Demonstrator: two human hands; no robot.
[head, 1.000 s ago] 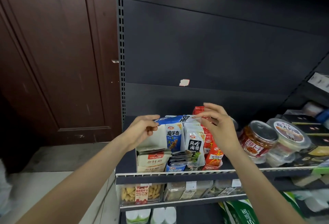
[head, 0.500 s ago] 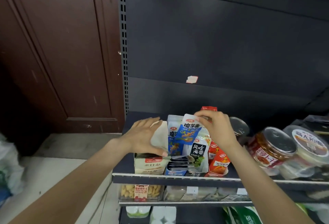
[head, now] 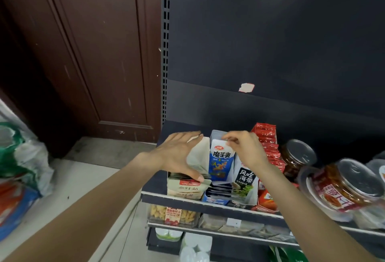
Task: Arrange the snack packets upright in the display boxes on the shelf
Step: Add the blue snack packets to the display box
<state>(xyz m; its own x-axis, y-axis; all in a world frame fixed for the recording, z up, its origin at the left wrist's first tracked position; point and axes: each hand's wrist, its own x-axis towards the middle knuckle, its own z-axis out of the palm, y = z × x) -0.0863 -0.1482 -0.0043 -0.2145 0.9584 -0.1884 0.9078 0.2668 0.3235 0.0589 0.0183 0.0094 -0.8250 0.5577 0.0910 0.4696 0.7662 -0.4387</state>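
The left hand (head: 177, 155), fingers flat, braces the beige display box (head: 185, 186) flap aside; the right hand (head: 245, 149) pinches the blue packet (head: 221, 163) top, seating it upright in its box on the shelf (head: 208, 202).

On the shelf (head: 208, 200), display boxes (head: 185, 188) stand left of jars (head: 343, 188), packets (head: 221, 162) upright inside.

Dark red wooden door (head: 87, 53) beside dark shelving back panel (head: 270, 42), pale floor (head: 87, 178) below
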